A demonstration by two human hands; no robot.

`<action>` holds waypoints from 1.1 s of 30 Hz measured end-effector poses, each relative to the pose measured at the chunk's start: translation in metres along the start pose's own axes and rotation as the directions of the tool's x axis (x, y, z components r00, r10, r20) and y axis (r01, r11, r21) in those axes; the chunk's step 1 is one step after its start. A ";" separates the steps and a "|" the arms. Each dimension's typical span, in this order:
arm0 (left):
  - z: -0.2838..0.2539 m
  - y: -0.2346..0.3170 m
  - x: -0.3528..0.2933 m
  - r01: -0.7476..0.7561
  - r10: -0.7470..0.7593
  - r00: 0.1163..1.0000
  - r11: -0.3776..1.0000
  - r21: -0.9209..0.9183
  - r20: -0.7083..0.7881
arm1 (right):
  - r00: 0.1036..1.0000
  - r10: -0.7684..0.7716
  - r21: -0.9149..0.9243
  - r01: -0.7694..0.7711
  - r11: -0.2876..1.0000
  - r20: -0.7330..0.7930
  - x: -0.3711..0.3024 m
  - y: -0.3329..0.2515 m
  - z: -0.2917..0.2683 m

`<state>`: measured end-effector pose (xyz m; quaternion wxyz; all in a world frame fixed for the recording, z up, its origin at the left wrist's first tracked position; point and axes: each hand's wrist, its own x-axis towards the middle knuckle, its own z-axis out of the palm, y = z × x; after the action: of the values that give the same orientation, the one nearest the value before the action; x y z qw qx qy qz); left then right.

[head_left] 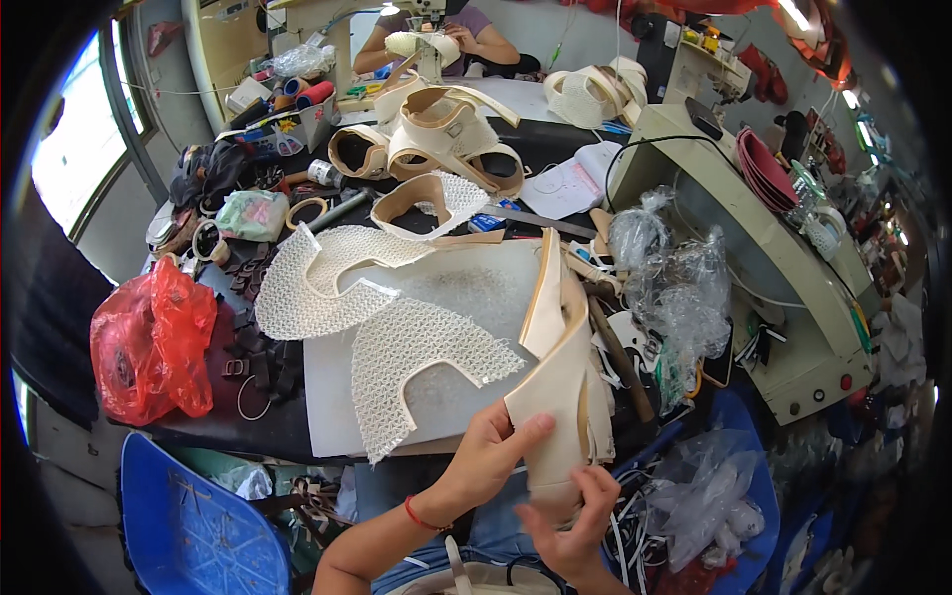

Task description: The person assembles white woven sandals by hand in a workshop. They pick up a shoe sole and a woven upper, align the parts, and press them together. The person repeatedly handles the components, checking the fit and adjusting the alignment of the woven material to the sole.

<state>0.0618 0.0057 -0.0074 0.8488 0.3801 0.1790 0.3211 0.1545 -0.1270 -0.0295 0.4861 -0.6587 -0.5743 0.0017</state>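
Observation:
My left hand [486, 458] is closed on a smooth cream shoe upper piece [557, 402], thumb on top, above the right part of the work board. The piece is long and curved, with a tan edge and more layers behind it. At its lower end my right hand [577, 524] has its fingers and thumb around the edge, slightly blurred. To the left, a U-shaped white woven piece [436, 337] lies on the pale board [332, 397]. A second curved woven piece [290, 288] lies behind it, partly over the board's left edge.
Stitched cream uppers [436, 129] are heaped behind the board. A red plastic bag [149, 342] sits at left, with a blue bin [203, 526] below. Clear plastic bags [684, 297] and a beige machine [823, 327] stand at right. Another person [481, 40] works at the far side.

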 end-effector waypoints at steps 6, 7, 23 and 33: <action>-0.008 -0.009 -0.025 0.074 -0.097 0.989 0.979 0.192 0.114 | 0.921 -0.327 -0.224 0.372 0.901 0.212 0.065 0.002 -0.030; -0.010 -0.009 -0.036 0.055 -0.080 0.990 0.979 0.198 0.119 | 0.851 -0.431 -0.209 0.500 0.840 0.300 0.080 -0.006 -0.026; -0.002 0.002 -0.060 0.611 -0.640 0.754 0.766 -0.200 -0.146 | 0.668 -0.649 -0.175 0.734 0.657 0.363 0.050 -0.003 -0.027; -0.026 -0.026 -0.054 0.716 -0.710 0.697 0.697 -0.042 0.104 | 0.416 -0.808 0.127 0.854 0.505 0.417 0.052 0.008 -0.038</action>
<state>0.0186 -0.0301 -0.0409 0.9277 0.2595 0.2653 -0.0416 0.1999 -0.1102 0.0141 0.2498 -0.2942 -0.9138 -0.1262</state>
